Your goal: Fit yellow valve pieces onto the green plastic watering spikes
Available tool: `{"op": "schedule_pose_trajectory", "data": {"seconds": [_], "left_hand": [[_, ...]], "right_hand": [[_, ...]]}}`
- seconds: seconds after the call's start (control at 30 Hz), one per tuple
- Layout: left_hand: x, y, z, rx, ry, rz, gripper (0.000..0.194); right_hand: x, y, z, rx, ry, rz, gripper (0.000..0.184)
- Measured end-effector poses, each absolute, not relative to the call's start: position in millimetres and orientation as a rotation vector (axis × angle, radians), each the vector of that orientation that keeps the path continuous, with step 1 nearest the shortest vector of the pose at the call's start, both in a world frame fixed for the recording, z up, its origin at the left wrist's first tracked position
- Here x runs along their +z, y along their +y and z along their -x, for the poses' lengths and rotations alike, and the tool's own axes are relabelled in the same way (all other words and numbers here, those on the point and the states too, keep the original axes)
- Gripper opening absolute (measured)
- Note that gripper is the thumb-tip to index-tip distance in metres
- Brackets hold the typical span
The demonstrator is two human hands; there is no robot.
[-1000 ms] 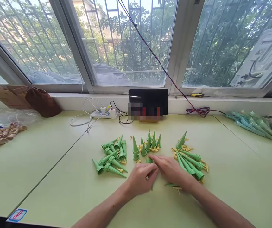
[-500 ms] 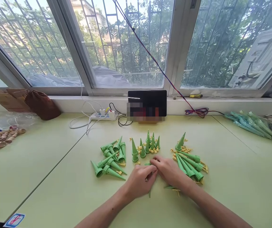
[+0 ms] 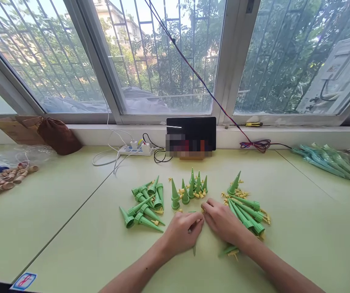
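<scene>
My left hand (image 3: 183, 232) is closed around a green plastic watering spike (image 3: 194, 251); its thin tip pokes out below the fingers and most of the body is hidden. Close beside it, my right hand (image 3: 223, 220) is pinched, with a bit of a small yellow plastic piece (image 3: 203, 209) showing at the fingertips. Just beyond the hands stand several upright green spikes (image 3: 175, 194) with yellow pieces among them. Under my right wrist lies another green spike (image 3: 228, 250), partly covered, with a yellow fitting (image 3: 233, 254) by it.
Loose green spikes (image 3: 146, 209) are heaped at left. More spikes (image 3: 248, 213) and yellow pieces (image 3: 243, 193) lie at right. Behind are a power strip (image 3: 135, 150), a tablet (image 3: 191, 134) and bundled cable (image 3: 256, 145). Wooden pieces (image 3: 6, 183) and bagged items (image 3: 330, 162) sit at the sides.
My right fingers have drawn slightly right, off the spike's wide end, and yellow now shows at their tips. The spike in my left hand has tilted, its tip showing more below.
</scene>
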State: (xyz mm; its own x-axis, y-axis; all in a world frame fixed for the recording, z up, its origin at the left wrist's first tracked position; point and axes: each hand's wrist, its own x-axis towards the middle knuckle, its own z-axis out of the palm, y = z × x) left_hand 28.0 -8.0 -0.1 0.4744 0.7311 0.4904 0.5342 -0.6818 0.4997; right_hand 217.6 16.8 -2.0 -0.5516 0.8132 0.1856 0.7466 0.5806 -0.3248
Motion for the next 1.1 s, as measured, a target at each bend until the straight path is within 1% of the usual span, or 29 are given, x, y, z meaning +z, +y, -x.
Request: {"op": "schedule_pose_trajectory", "data": {"seconds": [0.23, 0.43, 0.6, 0.7, 0.77, 0.87, 1.0, 1.1], "left_hand": [[-2, -8, -28, 1.018, 1.072, -2.454, 0.018], [-4, -7, -27, 1.031, 1.090, -2.451, 0.017], [-3, -8, -27, 1.016, 1.164, -2.399, 0.016], [0, -9, -28, 1.021, 1.189, -2.356, 0.010], [1, -9, -28, 1.023, 1.200, -2.349, 0.009], [1, -9, -28, 1.009, 1.203, -2.364, 0.008], [-3, -8, -26, 0.977, 1.228, -2.357, 0.016], [-6, -7, -26, 0.982, 1.224, -2.356, 0.019]], "right_hand": [[-2, 17, -218, 0.306, -2.482, 1.323, 0.017], [-2, 16, -217, 0.341, -2.434, 1.297, 0.016], [1, 13, -219, 0.340, -2.231, 1.096, 0.012], [5, 8, -219, 0.295, -2.101, 0.969, 0.017], [6, 6, -219, 0.289, -2.087, 0.915, 0.020], [4, 4, -217, 0.314, -2.114, 0.866, 0.018], [0, 3, -215, 0.322, -2.126, 0.860, 0.020], [-1, 4, -215, 0.312, -2.131, 0.875, 0.024]]}}
